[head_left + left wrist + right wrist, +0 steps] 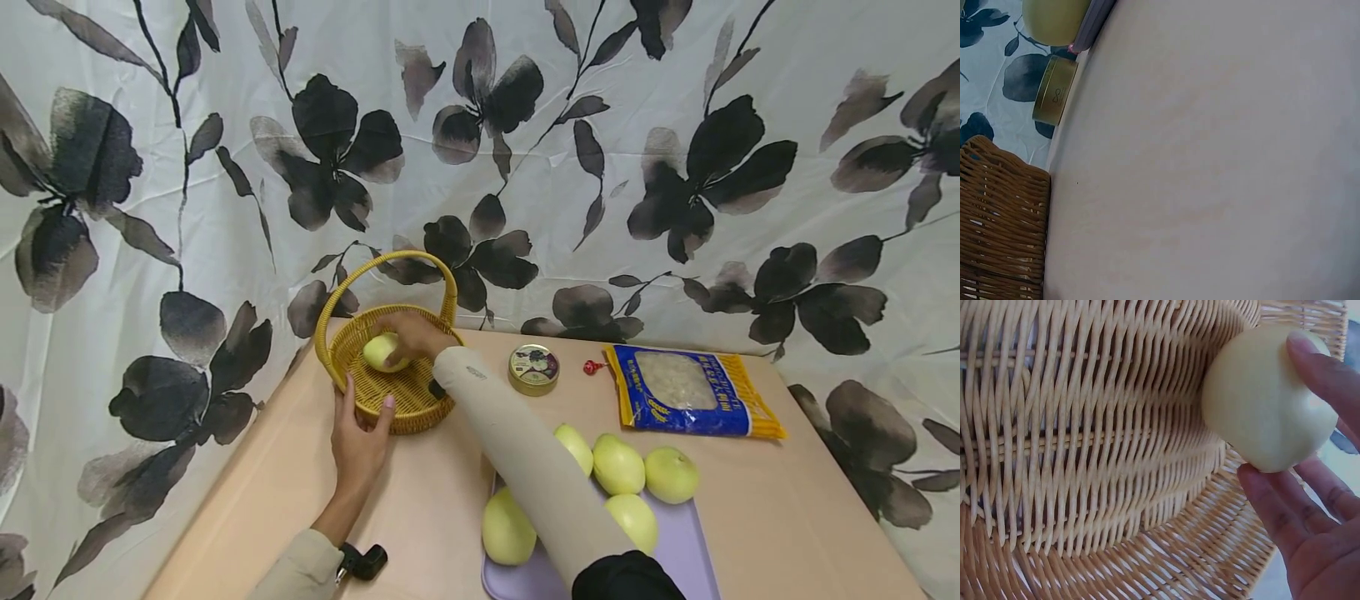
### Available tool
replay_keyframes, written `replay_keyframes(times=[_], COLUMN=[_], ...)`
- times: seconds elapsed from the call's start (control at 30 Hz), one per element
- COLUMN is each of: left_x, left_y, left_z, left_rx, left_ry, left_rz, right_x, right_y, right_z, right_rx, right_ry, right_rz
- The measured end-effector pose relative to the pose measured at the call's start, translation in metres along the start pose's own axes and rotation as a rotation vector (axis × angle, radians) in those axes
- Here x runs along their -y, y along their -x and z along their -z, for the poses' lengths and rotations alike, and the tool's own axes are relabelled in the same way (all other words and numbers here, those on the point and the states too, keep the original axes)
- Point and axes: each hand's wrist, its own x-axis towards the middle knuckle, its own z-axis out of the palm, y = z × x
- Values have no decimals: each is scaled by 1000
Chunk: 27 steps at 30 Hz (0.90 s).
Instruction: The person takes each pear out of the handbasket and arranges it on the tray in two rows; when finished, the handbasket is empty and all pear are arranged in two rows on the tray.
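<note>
A yellow wicker basket (405, 404) with an arched handle sits at the table's back left. Over its interior, my right hand (412, 335) grips a pale yellow-green apple (384, 352). Thumb and fingertips lie on opposite sides of that apple (1266, 400) in the right wrist view, close to the woven wall (1097, 425). My left hand (362, 446) touches the basket's near left side, thumb and fingers spread and fairly straight. The left wrist view shows the basket's outer wall (1004, 219) but not the hand itself.
A lilac tray (686, 542) bears several apples (618, 464), partly covered by my right sleeve (525, 458). Behind it stand a round gold tin (533, 371), a small red item (592, 367) and a blue-yellow packet (690, 392). A floral cloth (577, 192) hangs behind the table.
</note>
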Motion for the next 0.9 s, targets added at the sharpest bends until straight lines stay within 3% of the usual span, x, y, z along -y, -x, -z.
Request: replay_keyframes(times=[0.37, 0.7, 0.9], left_x=[0, -4, -3], left_y=[1, 2, 3], left_z=[1, 4, 3], left_rx=[-2, -7, -8], left_ry=[-12, -32, -44], left_rz=[-3, 0, 1], right_x=[8, 27, 32], right_y=[23, 71, 107], right_z=[21, 39, 46], right_rx=[-101, -185, -251], right_ry=[-4, 15, -37], right_rz=[117, 205, 176])
